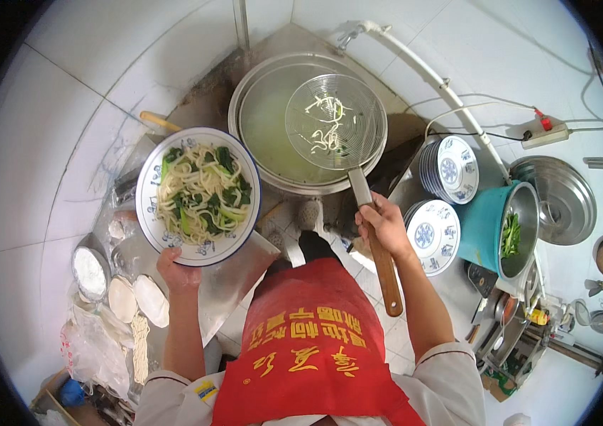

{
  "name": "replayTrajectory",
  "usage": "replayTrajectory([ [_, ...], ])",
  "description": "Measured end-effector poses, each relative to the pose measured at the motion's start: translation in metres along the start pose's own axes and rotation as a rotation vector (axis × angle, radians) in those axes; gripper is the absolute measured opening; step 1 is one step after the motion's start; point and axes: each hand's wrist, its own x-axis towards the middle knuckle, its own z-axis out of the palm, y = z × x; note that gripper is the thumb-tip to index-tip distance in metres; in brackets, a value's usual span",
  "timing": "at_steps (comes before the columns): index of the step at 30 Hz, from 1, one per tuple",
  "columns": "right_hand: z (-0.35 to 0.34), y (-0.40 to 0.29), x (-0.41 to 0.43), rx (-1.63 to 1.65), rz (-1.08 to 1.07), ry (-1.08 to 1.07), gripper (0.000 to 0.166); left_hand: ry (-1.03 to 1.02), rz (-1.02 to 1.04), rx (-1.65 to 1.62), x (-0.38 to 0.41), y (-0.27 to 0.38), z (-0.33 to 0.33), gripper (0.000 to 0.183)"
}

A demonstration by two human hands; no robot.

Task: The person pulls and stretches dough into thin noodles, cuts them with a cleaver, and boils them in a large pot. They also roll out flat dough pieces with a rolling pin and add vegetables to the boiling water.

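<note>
My left hand (180, 270) grips the near rim of a white bowl (145, 213) with blue patterns. Pale noodles (203, 202) mixed with dark leafy greens (224, 157) fill the bowl. In my right hand (385, 223) is the wooden handle (385, 277) of a round wire skimmer (301, 114). The skimmer's mesh is over the right part of a large metal pot (235, 117), and a few noodle strands (328, 138) with bits of green lie on it. Cloudy pale-green liquid (264, 125) stands in the pot.
Stacked patterned bowls (449, 169) stand at right, by a teal bucket (485, 229) with a metal basin of cut greens (511, 234) at its mouth. At left, a metal counter (227, 298) holds a bowl of white powder (90, 274), dough pieces (151, 301) and raw noodles (140, 346). A tap (352, 34) juts in behind the pot.
</note>
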Motion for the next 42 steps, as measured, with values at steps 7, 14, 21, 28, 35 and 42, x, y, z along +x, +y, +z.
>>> replayTrajectory([
  [7,0.022,-0.036,-0.009,-0.046,-0.104,-0.034,0.038,-0.050,0.017,0.027,0.035,-0.031,-0.015,0.071],
  [14,0.069,-0.037,-0.048,-0.292,-0.466,-0.079,0.061,-0.218,0.088,-0.194,0.067,-0.069,0.015,0.067],
  [21,0.073,-0.029,-0.056,-0.890,-0.953,-0.022,0.065,-0.178,0.075,-0.316,0.044,-0.094,0.048,0.060],
  [28,0.042,-0.068,-0.056,-0.900,-1.033,-0.171,0.061,-0.205,0.176,-0.360,0.004,-0.099,0.067,0.066],
  [35,0.030,-0.090,-0.001,-0.818,-1.088,-0.186,0.057,-0.138,0.279,-0.394,-0.029,-0.098,0.046,0.071],
  [42,-0.019,-0.043,0.182,-1.073,-0.911,-0.044,0.058,0.092,0.404,-0.428,-0.121,-0.096,-0.019,0.070],
])
